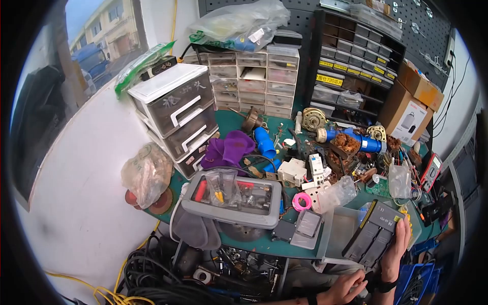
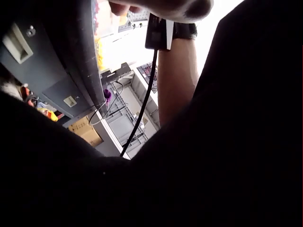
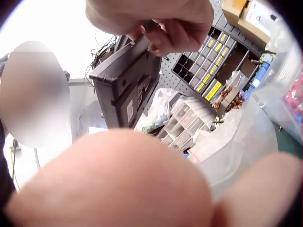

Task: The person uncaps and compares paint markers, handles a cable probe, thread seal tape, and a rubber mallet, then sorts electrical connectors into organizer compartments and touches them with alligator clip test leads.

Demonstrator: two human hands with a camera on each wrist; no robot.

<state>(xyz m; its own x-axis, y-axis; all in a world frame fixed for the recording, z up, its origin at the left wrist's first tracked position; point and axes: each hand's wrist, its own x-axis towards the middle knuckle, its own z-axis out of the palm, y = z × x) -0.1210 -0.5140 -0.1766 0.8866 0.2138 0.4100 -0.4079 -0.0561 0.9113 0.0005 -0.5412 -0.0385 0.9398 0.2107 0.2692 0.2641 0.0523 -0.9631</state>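
Note:
In the head view my right hand (image 1: 399, 246) grips a black two-slot battery charger (image 1: 373, 229) by its right edge, tilted over a clear plastic bin (image 1: 340, 229). Curled fingers also hold the charger (image 3: 125, 90) by its edge in the right wrist view. Low in the head view, my left hand (image 1: 346, 287) has loosely bent fingers with nothing visible in them, just left of the right wrist. A black strap (image 1: 387, 286) circles that wrist. Large and blurred, the left hand (image 3: 113, 179) fills the lower right wrist view.
A grey toolbox (image 1: 277, 206) with a see-through lid stands left of a small grey box (image 1: 307, 229). Behind are a pink tape ring (image 1: 301, 202), a purple cloth (image 1: 231, 147) and a blue motor (image 1: 368, 143). Drawer cabinets (image 1: 254, 84) line the back. A multimeter (image 1: 431, 170) leans at right.

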